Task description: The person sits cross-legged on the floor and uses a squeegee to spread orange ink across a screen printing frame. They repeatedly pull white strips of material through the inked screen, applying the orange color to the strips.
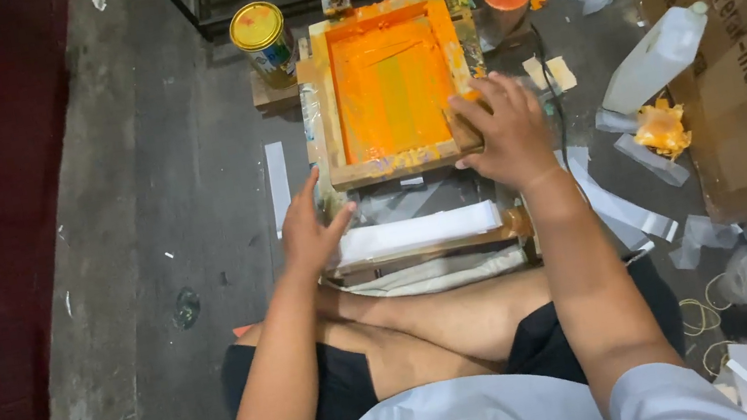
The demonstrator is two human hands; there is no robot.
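Legs: crossed legs (pixel 430 316) are seen nearest, just under the work; wet paint could be dripped onto them if the frame is tipped.
White strips: a pile of white strips (pixel 422 230) is laid on a small wooden board (pixel 518 225) right in front of the knees; the pile could be smudged if it is brushed by painted fingers.
Left hand: the left hand (pixel 312 230) is rested by the left end of the strips, the grip apart with fingers spread and nothing held; the pile could be pushed crooked by it.
Right hand: the right hand (pixel 506 134) is clamped on the near right corner of the wooden frame (pixel 396 164); orange paint is smeared there, so the grip could be made slippery.
Frame: the orange screen (pixel 394 87) is set inside the frame, just past the strips; it could be dropped hard or shifted sideways, and the print could be blurred.
Paint can: a yellow-lidded can (pixel 264 42) is stood at the far left corner; it could be knocked over by the frame.
Floor: scraps and a white jug (pixel 655 60) are scattered on the right; they could be stuck to wet paint.
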